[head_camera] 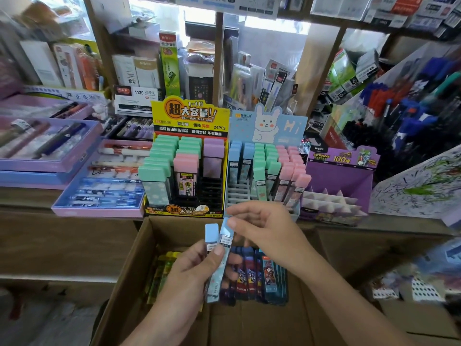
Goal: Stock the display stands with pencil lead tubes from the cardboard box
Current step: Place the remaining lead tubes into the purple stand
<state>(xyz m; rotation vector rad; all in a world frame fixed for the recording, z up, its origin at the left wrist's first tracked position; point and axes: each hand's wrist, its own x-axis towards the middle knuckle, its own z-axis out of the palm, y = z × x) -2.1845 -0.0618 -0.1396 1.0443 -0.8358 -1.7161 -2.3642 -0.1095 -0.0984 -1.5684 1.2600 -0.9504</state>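
- Hands are both above the cardboard box (139,245); it stands open at the bottom middle, and every place below is given from this box.
- Your left hand (189,275) is over the middle of the box; its fingers are curled around two blue-capped lead tubes (211,234), and the thumb presses across their front; the tubes stand nearly upright, caps up.
- Your right hand (262,226) is over the far edge of the box; its thumb and forefinger pinch the cap of the right one of these two tubes, which reaches higher than its neighbour; the other fingers are loosely curled and hold nothing.
- Inside the box, under your hands, dark printed tubes (252,273) lie in a row toward the right wall; yellow-green tubes (162,273) lie toward the left wall.
- Just behind the box, on the counter, stands the yellow display stand (189,116); it carries tubes with green, pink and purple caps, and black slots show at its front right.
- Behind the box and a little to the right stands the bunny display stand (269,126); blue, green and pink tubes fill it in columns; grey slots show in front of the blue columns.
- Further right of the box stands the purple display stand (341,171); white dividers show in it.
- Behind the box to the left lies a lilac tray of pens (99,186).
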